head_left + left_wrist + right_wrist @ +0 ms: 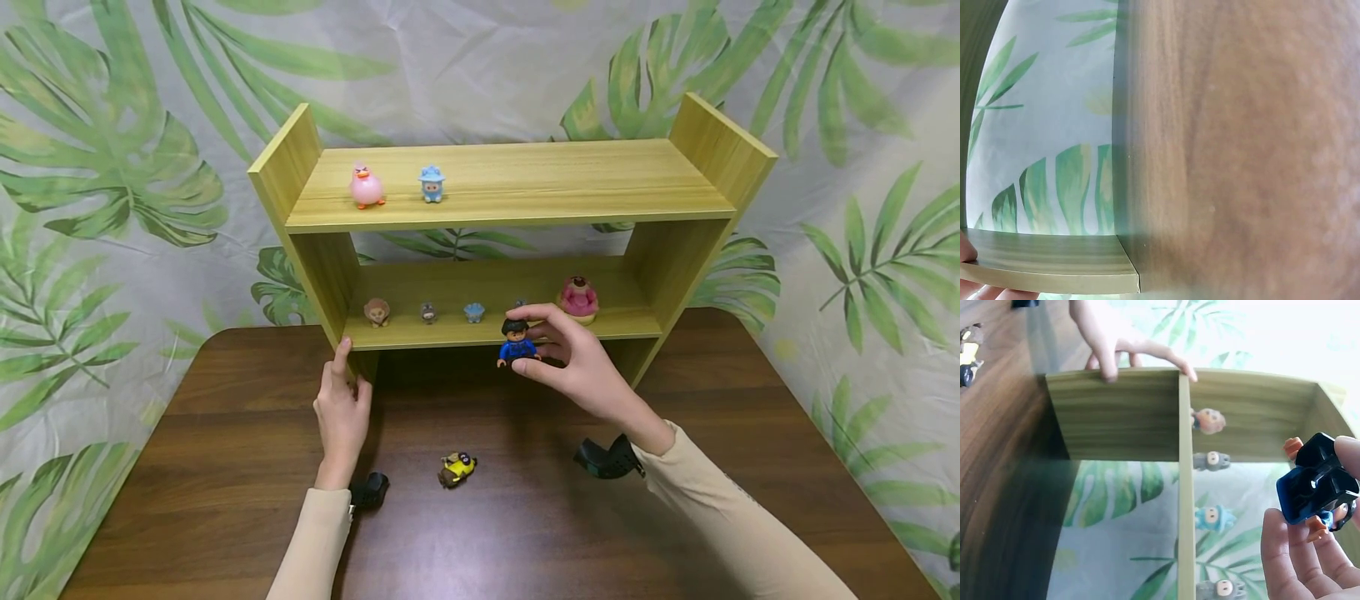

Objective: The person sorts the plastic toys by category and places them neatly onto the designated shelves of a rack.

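Observation:
My right hand (573,358) pinches a toy figure (516,343) with black hair and a blue top, held upright in front of the middle shelf. In the right wrist view the dark hollow underside of the figure (1317,481) faces the camera. My left hand (343,412) grips the front edge of the wooden shelf unit's left side panel (1116,412), thumb on the inner face and fingers round the outside. On the middle shelf stand a brown-maned figure (377,312), a small grey figure (427,313), a blue-hatted figure (473,312) and a pink bear (578,298). Another small grey figure (1222,590) is partly hidden behind my right hand in the head view.
A pink duck-like figure (367,188) and a blue-hatted figure (431,184) stand on the top shelf's left half. On the dark wooden table (225,467) lies a yellow and brown toy figure (457,469), between my forearms. Leaf-patterned cloth hangs behind the shelf unit.

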Demonstrator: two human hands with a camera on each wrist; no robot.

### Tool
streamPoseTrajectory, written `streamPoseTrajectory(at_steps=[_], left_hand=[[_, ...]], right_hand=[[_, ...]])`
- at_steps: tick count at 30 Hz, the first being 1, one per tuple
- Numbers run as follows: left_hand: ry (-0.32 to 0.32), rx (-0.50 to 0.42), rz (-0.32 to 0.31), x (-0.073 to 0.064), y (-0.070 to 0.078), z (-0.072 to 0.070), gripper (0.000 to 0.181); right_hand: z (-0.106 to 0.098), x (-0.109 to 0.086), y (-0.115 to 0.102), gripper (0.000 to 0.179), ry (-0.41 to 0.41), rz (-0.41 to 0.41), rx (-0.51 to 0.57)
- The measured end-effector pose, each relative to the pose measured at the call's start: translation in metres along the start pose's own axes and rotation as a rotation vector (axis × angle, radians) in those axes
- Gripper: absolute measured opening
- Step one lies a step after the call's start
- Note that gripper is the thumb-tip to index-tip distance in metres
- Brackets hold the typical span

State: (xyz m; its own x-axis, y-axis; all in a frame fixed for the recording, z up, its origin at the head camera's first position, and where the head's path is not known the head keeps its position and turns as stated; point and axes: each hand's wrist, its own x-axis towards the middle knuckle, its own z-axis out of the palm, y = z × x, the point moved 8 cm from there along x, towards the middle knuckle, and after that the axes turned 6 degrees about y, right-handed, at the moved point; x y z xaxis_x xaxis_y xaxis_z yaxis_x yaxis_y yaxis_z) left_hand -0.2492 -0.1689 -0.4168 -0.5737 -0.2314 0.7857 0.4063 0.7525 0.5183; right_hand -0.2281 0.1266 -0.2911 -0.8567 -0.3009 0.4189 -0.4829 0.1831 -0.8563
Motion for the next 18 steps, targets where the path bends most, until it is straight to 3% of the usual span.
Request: streamPoseTrajectory(at_steps=[18], left_hand=[[0.008, 0.0, 0.001, 0.0, 0.0, 0.0, 0.079]], right_hand=[[-0.01, 0.01, -0.026, 0.05, 0.022, -0.088, -0.001]])
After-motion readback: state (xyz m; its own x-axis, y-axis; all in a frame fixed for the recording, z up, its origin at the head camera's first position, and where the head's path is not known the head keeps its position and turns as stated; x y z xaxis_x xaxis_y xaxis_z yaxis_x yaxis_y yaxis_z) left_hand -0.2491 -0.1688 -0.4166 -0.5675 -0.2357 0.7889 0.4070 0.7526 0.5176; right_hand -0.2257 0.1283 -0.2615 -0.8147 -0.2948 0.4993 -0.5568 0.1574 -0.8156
